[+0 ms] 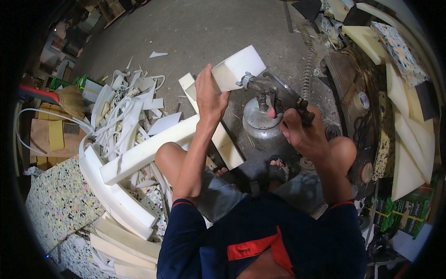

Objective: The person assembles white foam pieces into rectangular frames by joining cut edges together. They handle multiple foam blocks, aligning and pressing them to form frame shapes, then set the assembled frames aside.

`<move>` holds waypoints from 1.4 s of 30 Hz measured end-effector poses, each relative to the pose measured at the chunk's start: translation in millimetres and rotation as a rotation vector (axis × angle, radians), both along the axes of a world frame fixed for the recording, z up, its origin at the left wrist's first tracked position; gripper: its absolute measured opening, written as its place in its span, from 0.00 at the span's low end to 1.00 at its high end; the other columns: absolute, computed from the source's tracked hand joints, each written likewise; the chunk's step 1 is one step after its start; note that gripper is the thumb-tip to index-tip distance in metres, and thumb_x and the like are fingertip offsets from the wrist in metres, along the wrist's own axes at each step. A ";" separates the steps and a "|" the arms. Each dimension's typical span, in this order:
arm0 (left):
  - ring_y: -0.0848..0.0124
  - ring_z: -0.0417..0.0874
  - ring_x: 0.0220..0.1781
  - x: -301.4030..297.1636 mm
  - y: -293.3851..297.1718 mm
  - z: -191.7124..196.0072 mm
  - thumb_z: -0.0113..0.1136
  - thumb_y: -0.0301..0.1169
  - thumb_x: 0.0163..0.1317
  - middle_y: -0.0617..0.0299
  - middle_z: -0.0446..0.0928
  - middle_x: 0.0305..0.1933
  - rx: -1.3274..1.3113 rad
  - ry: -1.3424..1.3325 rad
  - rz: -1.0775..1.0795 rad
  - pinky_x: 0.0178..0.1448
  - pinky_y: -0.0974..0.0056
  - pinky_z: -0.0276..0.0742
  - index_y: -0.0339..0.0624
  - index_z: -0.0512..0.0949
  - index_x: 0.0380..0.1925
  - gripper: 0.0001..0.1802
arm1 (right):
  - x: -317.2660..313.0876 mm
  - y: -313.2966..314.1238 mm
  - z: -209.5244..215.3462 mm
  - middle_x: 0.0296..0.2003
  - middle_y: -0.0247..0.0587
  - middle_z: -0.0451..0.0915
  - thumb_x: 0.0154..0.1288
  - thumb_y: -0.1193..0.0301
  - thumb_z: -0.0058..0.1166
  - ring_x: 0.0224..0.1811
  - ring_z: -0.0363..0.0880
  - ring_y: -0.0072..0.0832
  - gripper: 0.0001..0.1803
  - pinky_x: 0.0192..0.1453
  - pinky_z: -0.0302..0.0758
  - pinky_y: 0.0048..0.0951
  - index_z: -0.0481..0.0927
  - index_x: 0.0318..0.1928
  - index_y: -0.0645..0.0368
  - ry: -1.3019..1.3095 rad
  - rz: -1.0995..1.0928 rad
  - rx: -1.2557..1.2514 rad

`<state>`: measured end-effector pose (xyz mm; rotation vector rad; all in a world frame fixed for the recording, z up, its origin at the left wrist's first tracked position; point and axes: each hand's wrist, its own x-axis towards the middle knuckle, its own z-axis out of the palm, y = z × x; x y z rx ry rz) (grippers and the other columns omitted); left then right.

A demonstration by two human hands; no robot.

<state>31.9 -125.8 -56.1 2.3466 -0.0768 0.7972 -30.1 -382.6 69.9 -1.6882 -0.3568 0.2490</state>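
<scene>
My left hand grips a white foam block by its near left end, fingers along one side and thumb on the other. In my right hand is a metal spray gun, its nozzle close to the block's right side. Below the gun hangs its round silver cup. Whether spray is coming out cannot be seen. A long cream foam bar lies to the left of my left forearm. Another cream foam strip lies on the floor between my knees.
White foam offcuts are heaped at left, near a straw broom. Speckled foam sheets lie at lower left. A coiled hose runs near the gun. At right are a tape roll, scissors and yellowish foam pieces.
</scene>
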 end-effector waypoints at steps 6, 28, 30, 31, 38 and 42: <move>0.44 0.69 0.71 -2.0 10.6 -4.4 0.71 0.18 0.43 0.42 0.71 0.67 0.003 -0.020 0.014 0.76 0.47 0.66 0.38 0.63 0.71 0.49 | 4.4 5.4 -7.2 0.27 0.29 0.75 0.76 0.49 0.55 0.30 0.69 0.15 0.26 0.34 0.67 0.23 0.80 0.38 0.63 0.034 -0.058 0.077; 0.43 0.70 0.70 -11.8 19.6 -3.0 0.71 0.20 0.46 0.43 0.72 0.65 -0.031 -0.012 0.023 0.74 0.47 0.66 0.36 0.65 0.69 0.45 | 14.4 5.2 -12.9 0.22 0.24 0.70 0.75 0.43 0.53 0.26 0.67 0.15 0.29 0.30 0.64 0.23 0.78 0.31 0.58 0.001 -0.134 0.001; 0.43 0.70 0.69 -13.0 20.9 -4.1 0.71 0.20 0.45 0.43 0.73 0.65 -0.061 0.008 0.014 0.74 0.48 0.66 0.36 0.65 0.69 0.46 | 18.8 3.2 -18.7 0.22 0.25 0.71 0.74 0.43 0.54 0.26 0.67 0.15 0.30 0.30 0.64 0.23 0.78 0.31 0.58 -0.014 -0.172 -0.005; 0.43 0.70 0.69 -13.6 21.7 -4.8 0.71 0.20 0.45 0.43 0.73 0.64 -0.044 -0.001 0.019 0.74 0.48 0.66 0.36 0.66 0.68 0.46 | 20.6 1.7 -21.2 0.22 0.25 0.71 0.74 0.42 0.54 0.26 0.68 0.16 0.30 0.30 0.65 0.23 0.78 0.31 0.58 -0.005 -0.187 -0.019; 0.43 0.70 0.68 -13.3 24.1 -9.2 0.73 0.22 0.47 0.43 0.74 0.63 -0.015 -0.011 0.032 0.72 0.47 0.68 0.37 0.66 0.69 0.46 | 21.7 -3.7 -28.2 0.17 0.27 0.70 0.76 0.44 0.52 0.16 0.66 0.14 0.29 0.21 0.61 0.20 0.81 0.36 0.61 -0.078 -0.262 -0.018; 0.44 0.72 0.65 -13.7 22.1 -8.5 0.79 0.26 0.45 0.45 0.74 0.63 0.035 -0.045 0.086 0.69 0.47 0.70 0.39 0.66 0.70 0.49 | 14.1 -7.6 -26.8 0.24 0.26 0.73 0.76 0.49 0.56 0.28 0.69 0.14 0.25 0.33 0.66 0.21 0.80 0.35 0.60 0.014 -0.212 -0.016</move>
